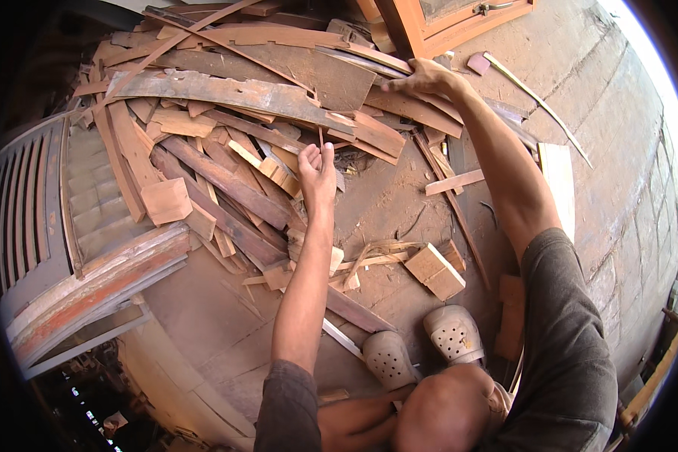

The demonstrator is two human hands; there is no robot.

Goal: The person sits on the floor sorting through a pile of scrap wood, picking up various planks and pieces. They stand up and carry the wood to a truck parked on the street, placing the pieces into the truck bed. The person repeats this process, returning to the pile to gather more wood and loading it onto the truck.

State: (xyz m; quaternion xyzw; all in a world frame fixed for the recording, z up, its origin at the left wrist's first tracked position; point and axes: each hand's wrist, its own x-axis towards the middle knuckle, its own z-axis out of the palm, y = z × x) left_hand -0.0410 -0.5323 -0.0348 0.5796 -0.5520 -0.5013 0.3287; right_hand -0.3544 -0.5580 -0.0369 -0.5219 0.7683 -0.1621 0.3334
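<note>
2 bare hands of yours show in the head view, both among wood offcuts. Your left hand [318, 176], at the centre of the frame, has its thumb and fingers closed on a thin wooden sliver [321, 136], which points up toward the heaped offcuts. Your right hand [431, 78], in the upper middle right, lies at the ends of several narrow strips [371, 63]; you cannot tell from this view whether its fingers clasp them or only rest there.

The scrap heap fills the upper left and centre, with 1 long weathered plank [218, 91] lying across it. At its left edge sits a squarish block [166, 201], and a louvred panel [32, 205] stands at the far left of the frame. Above your right hand, at the top, is an orange-brown wooden frame [401, 29]. A thin curved strip [544, 107] lies on the floor [388, 215] at upper right. Another block [435, 273] lies just above your 2 perforated clogs [455, 334], at lower centre.
</note>
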